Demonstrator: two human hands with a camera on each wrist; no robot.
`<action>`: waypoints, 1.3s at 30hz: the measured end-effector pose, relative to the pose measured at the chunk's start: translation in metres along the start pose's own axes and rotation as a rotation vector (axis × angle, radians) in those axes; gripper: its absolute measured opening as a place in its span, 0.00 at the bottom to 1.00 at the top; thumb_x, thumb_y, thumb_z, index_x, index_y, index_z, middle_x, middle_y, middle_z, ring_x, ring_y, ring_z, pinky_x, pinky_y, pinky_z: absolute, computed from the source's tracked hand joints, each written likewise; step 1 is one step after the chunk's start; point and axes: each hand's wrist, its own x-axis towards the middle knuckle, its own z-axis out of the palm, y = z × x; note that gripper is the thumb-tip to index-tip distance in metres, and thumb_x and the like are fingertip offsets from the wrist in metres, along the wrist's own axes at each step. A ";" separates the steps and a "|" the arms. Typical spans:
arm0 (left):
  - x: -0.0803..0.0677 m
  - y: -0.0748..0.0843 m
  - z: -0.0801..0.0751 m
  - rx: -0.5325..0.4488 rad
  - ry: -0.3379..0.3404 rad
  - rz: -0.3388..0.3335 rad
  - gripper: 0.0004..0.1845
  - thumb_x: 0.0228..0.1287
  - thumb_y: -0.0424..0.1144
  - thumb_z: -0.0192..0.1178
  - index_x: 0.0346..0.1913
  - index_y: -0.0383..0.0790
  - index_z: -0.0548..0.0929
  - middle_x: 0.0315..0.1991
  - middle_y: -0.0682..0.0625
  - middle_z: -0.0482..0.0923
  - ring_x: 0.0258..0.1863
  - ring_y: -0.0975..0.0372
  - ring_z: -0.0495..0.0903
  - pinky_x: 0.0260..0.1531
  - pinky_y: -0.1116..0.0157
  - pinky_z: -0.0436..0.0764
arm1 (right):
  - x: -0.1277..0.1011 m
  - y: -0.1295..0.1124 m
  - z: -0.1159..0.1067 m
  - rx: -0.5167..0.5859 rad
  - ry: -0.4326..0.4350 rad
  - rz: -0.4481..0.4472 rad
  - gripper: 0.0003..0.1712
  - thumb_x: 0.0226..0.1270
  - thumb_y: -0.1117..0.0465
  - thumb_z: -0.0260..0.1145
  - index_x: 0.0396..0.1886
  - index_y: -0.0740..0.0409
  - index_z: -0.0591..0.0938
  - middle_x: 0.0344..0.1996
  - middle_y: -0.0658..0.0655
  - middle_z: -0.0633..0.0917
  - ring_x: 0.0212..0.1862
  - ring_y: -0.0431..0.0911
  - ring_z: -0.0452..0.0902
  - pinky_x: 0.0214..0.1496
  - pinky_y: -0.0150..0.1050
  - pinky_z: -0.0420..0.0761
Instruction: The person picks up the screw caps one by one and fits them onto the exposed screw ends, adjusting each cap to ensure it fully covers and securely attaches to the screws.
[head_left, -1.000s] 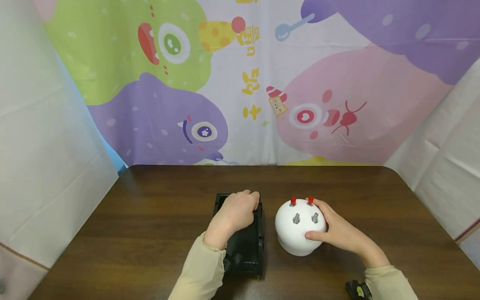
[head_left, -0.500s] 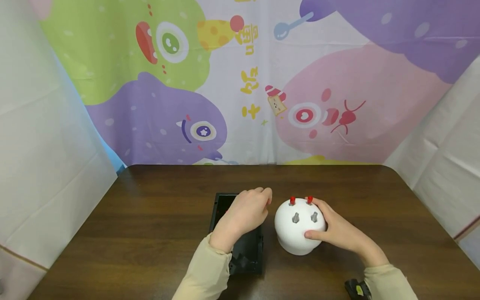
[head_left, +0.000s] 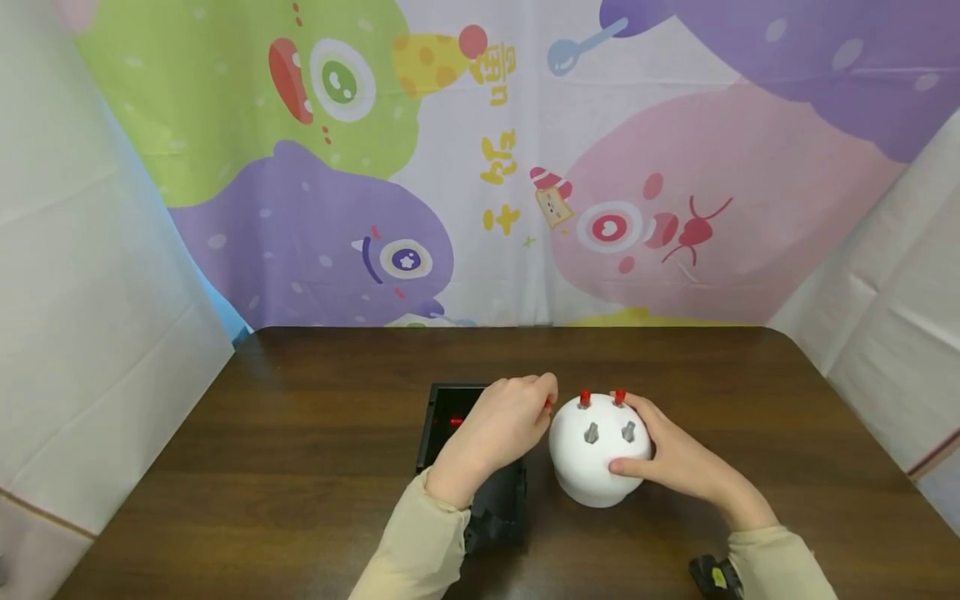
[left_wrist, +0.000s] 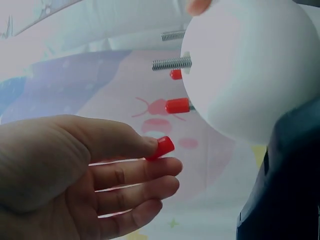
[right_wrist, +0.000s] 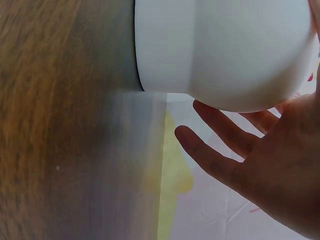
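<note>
Thumb and index finger of my left hand (head_left: 495, 425) pinch a small red cap (left_wrist: 164, 146), just left of a white dome-topped body (head_left: 596, 483). On the dome stand two bare threaded studs (head_left: 592, 433) and, behind them, two studs covered by red caps (head_left: 585, 400). In the left wrist view the pinched cap is apart from a capped stud (left_wrist: 177, 105) and a bare threaded stud (left_wrist: 171, 64). My right hand (head_left: 671, 454) holds the body from the right, its thumb on the near side and fingers round the far side. The right wrist view shows its fingers (right_wrist: 225, 130) under the dome's curve.
A black tray (head_left: 424, 433) lies under my left forearm, with a red piece (head_left: 456, 422) inside. The brown table (head_left: 300, 450) ends at a cartoon-printed cloth (head_left: 525, 283). A black device (head_left: 712, 577) sits by my right wrist.
My left hand has moved from over the black tray to the right, toward the white body, with the red cap now visible in its fingers. My right hand keeps its hold.
</note>
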 end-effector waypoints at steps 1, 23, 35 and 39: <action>0.000 0.001 0.000 0.001 0.005 0.004 0.03 0.58 0.35 0.60 0.34 0.42 0.77 0.27 0.53 0.78 0.21 0.67 0.70 0.26 0.74 0.74 | 0.000 0.000 0.000 -0.002 0.000 0.000 0.49 0.48 0.44 0.70 0.65 0.54 0.56 0.60 0.61 0.64 0.54 0.53 0.69 0.49 0.50 0.71; 0.011 0.018 0.003 0.019 0.075 0.096 0.04 0.58 0.34 0.60 0.36 0.43 0.79 0.32 0.54 0.80 0.30 0.65 0.77 0.36 0.70 0.76 | 0.000 0.001 0.001 0.010 -0.010 -0.011 0.49 0.49 0.44 0.69 0.66 0.55 0.55 0.61 0.60 0.64 0.54 0.53 0.68 0.50 0.50 0.71; 0.013 0.028 0.006 0.042 0.097 0.130 0.05 0.59 0.36 0.59 0.38 0.44 0.79 0.32 0.55 0.79 0.29 0.66 0.77 0.33 0.72 0.75 | 0.000 0.001 0.000 0.017 -0.007 -0.012 0.49 0.50 0.45 0.70 0.66 0.56 0.55 0.59 0.60 0.65 0.53 0.51 0.69 0.49 0.48 0.72; 0.014 0.030 0.007 0.048 0.105 0.137 0.06 0.59 0.37 0.59 0.39 0.45 0.79 0.33 0.55 0.80 0.29 0.66 0.77 0.33 0.71 0.75 | 0.000 0.000 0.000 0.008 -0.005 -0.015 0.50 0.50 0.45 0.70 0.66 0.57 0.55 0.59 0.59 0.66 0.52 0.50 0.69 0.49 0.45 0.72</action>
